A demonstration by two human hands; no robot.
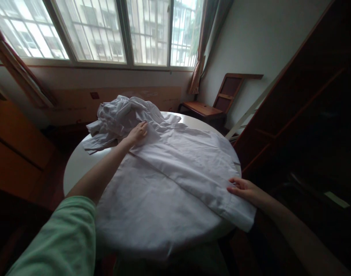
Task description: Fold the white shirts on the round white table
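Table (73, 172): one
Chair (202, 108): one
White clothes (146, 199): number unclear
Left hand (137, 132): laid on clothes, fingers extended
Right hand (242, 188): half-curled, touching sleeve (201, 182); pinching or not, cannot tell

Just the one view, worn on the head, and it's looking forward and down from above and behind the left hand (137, 133) and right hand (244, 188), over the round white table (76, 165), right out to the barred window (102, 32) beyond the left hand.

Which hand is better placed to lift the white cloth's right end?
Right hand, probably: it's near that end of the white cloth; the left hand is farther, by the bunched part.
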